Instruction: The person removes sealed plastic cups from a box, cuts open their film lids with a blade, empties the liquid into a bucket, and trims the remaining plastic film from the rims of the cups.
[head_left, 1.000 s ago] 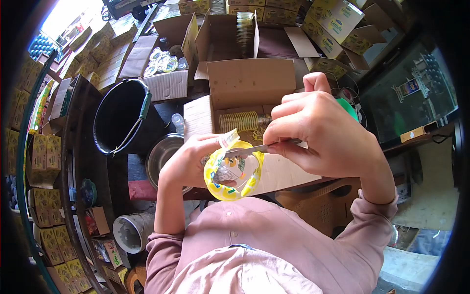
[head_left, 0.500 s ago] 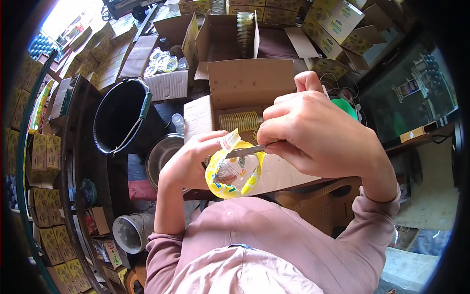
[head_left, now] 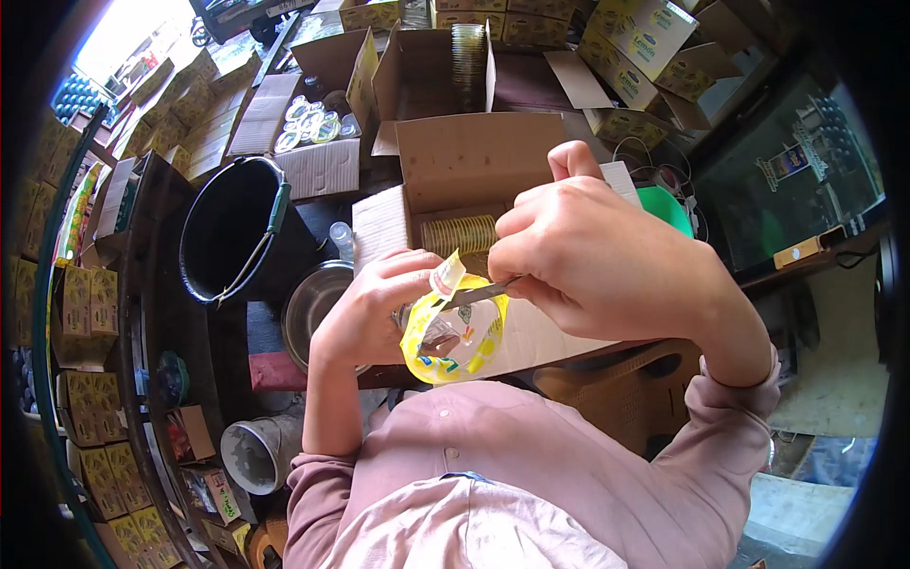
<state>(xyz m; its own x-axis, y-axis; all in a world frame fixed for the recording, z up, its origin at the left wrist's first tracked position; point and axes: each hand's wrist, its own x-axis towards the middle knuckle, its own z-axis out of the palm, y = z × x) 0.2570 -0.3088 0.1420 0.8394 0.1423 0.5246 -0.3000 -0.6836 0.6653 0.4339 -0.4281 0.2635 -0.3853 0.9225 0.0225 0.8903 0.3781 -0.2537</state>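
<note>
Left hand (head_left: 365, 313) holds clear container (head_left: 471, 332); right hand (head_left: 607, 256) grips blade (head_left: 479, 295), one o'clock. Yellow band (head_left: 414, 347): flap loose at twelve, rest apparently attached.

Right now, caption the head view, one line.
Left hand holds a yellow-rimmed clear container; right hand holds a metal blade at its rim, beside an open cardboard box.

"Lemon" is showing on the upper carton (head_left: 654, 36) at the top right, and the same word is appearing on the lower carton (head_left: 621, 71) just beneath it. The yellow wrap (head_left: 413, 347) is bearing lettering too small to read. Blurred print is also covering the left cartons (head_left: 91, 302) and the glass pane's label (head_left: 787, 165)
</note>
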